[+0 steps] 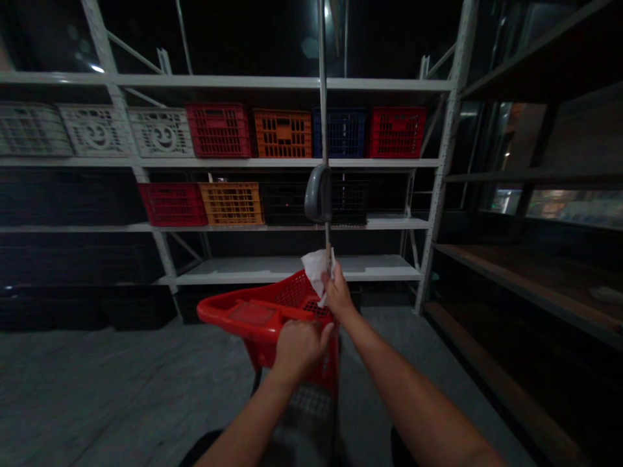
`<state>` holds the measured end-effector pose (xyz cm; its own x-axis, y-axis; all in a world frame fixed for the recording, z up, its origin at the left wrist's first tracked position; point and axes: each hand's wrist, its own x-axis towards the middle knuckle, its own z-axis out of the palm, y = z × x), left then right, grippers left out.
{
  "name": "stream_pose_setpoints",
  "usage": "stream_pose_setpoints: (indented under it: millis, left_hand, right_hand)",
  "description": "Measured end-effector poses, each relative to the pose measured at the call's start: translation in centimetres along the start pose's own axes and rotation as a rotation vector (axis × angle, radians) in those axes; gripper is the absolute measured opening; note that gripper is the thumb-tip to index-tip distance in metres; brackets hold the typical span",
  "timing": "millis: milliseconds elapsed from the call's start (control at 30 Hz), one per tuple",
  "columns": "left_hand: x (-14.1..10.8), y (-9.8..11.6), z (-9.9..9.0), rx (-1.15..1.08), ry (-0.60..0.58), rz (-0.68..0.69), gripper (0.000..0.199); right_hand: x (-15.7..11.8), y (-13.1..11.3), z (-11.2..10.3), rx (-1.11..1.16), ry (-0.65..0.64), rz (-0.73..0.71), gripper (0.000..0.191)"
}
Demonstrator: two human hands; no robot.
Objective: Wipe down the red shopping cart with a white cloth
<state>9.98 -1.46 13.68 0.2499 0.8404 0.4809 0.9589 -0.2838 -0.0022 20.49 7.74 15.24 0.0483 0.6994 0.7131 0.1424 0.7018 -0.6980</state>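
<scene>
Left hand point(299, 344) closed over the near edge of the red cart point(221, 311), likely for steadiness; right hand point(339, 292) pinching white paper point(315, 267) by the pole's point(323, 97) lower end

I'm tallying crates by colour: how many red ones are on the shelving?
3 red crates: one right of a white smiley crate, one at that row's right end, and one below, left of the yellow crate. Dark areas may hide more.
</scene>
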Motion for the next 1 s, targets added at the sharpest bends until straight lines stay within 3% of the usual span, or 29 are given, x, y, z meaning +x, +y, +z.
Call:
stream_pose_setpoints:
  millis: [133, 200, 300, 467, 533, 600, 700, 867, 1000]
  left_hand:
    - [-1.1, -1.4, -0.8, -0.005, -0.010, 0.034, 0.059]
    - [-1.4, -1.9, -1.0, 0.003, -0.015, 0.046, 0.059]
    - [-1.8, -2.4, -1.1, 0.009, -0.002, 0.057, 0.059]
    - [-2.2, -3.0, -1.3, -0.020, 0.010, 0.075, 0.059]
    - [-2.3, -3.3, -1.3, -0.022, 0.013, 0.083, 0.059]
    - [-2.3, -3.7, -1.3, -0.015, 0.017, 0.088, 0.059]
    - [-2.3, -4.4, -1.3, -0.012, 0.023, 0.094, 0.059]
    - [-2.3, -5.2, -1.3, -0.017, 0.018, 0.110, 0.058]
    - [-2.4, -5.5, -1.3, -0.026, 0.018, 0.119, 0.057]
  right_hand:
    - [-3.8, 3.5, 0.4, 0.006, -0.183, 0.097, 0.033]
    - [-4.0, 3.5, 0.7, 0.031, -0.164, 0.149, 0.031]
    - [-0.9, 0.3, 1.3, 0.111, -0.037, 0.146, 0.030]
    - [8.2, -7.9, 1.8, 0.340, 0.022, -0.017, 0.036]
    - [10.4, -9.6, 2.0, 0.342, 0.049, -0.093, 0.037]
    - [10.8, -9.9, 2.4, 0.295, 0.056, -0.111, 0.035]
    - [7.9, -7.9, 3.2, 0.159, 0.041, -0.037, 0.028]
    - [0.0, -3.0, 4.1, -0.018, 0.046, 0.105, 0.021]
    - [-3.1, -2.5, 3.6, 0.042, 0.128, 0.136, 0.024]
